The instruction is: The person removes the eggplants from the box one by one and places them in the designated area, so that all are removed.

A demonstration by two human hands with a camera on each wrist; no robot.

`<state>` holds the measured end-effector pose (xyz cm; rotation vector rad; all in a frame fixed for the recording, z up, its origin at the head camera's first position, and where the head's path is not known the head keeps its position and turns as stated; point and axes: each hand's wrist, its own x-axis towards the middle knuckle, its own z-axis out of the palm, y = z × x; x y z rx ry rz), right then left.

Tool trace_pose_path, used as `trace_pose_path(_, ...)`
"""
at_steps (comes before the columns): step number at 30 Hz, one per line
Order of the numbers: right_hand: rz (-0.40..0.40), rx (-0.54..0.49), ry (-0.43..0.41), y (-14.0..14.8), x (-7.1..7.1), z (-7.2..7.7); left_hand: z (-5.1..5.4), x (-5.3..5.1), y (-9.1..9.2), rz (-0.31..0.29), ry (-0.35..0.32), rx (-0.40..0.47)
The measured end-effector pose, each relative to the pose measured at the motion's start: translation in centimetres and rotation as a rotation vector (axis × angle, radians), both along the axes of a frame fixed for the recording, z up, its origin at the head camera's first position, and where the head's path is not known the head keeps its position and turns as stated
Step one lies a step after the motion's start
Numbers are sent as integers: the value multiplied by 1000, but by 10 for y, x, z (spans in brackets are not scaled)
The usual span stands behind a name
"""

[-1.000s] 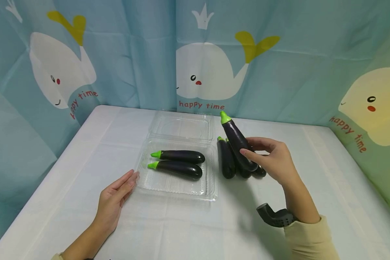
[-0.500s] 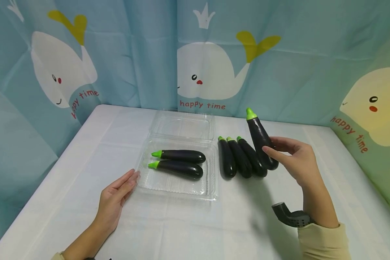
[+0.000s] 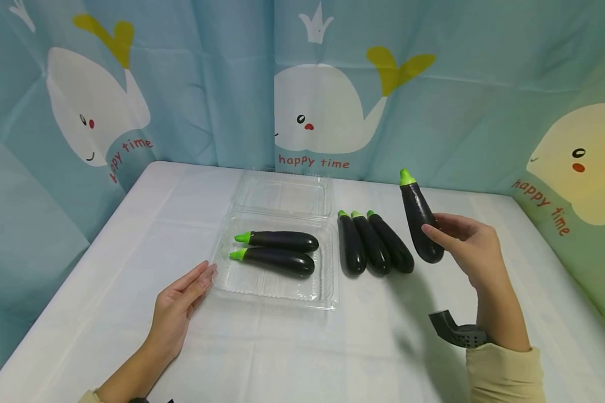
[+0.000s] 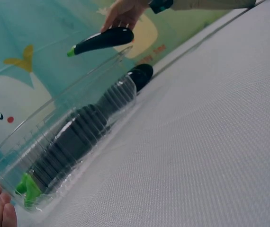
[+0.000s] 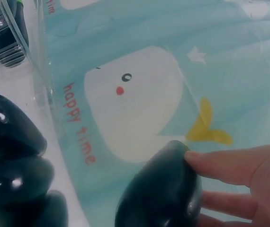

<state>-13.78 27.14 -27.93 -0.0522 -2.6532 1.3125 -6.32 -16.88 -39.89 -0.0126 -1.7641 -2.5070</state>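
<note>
Pinched between thumb and fingers of the right hand point(image 3: 471, 246), close to the rounded end: a glossy dark eggplant point(image 3: 417, 217), raised above the white-covered table point(image 3: 282, 352), green cap tilted up and away from the person. Side by side on the cloth, just left of the raised one: three more eggplants point(image 3: 373, 244), caps pointing toward the backdrop.

At the left edge of an open clear plastic clamshell point(image 3: 262, 285): the left hand point(image 3: 178, 305), fingers nearly straight and close together, fingertips laid against the plastic. Inside the clamshell's base, lying crosswise and close together, caps to the left: two eggplants point(image 3: 282, 242). Folded back on the far side: the transparent lid point(image 3: 282, 197).

Around the right wrist, next to a beige sleeve point(image 3: 504, 369): a black device point(image 3: 459, 333). Behind the table: a blue whale-print curtain point(image 3: 222, 84) lettered "happy time."
</note>
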Motion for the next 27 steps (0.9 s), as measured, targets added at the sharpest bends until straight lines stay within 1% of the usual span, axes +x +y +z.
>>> trace_pose_path(7,-30,-74,-24,8,-7,-6,0,0,0,-5,5,8)
trace_pose_path(9,-41,-98,-34,13,-10,-11,0,0,0,-6,7,14)
trace_pose_path(11,-43,-108,-41,21,-17,-19,0,0,0,-7,11,16)
trace_pose_path(13,-67,-137,-45,35,-28,-35,-1,0,0,-7,16,17)
trace_pose_path(14,-54,-147,-49,43,-35,-43,-1,0,0,-7,17,17)
trace_pose_path(15,-54,-150,-51,54,-43,-55,-1,0,0,-6,19,18)
trace_pose_path(17,-81,-160,-62,71,-57,-75,-2,0,0,-6,21,19)
trace_pose_path(18,-93,-154,-64,77,-62,-84,-2,0,0,-6,22,19)
trace_pose_path(19,-97,-141,-75,81,-65,-89,-2,0,-1,-6,23,20)
trace_pose_path(20,-87,-127,-86,83,-66,-91,-2,0,-1,-7,23,23)
trace_pose_path(21,-117,-124,-96,81,-67,-93,-2,0,-1,-6,23,25)
trace_pose_path(23,-118,-102,-118,72,-60,-84,-2,0,-1,-6,23,29)
trace_pose_path(24,-124,-112,-129,66,-56,-79,-2,0,-1,-6,23,31)
trace_pose_path(27,-109,-104,-145,47,-44,-61,-2,0,-1,-7,25,33)
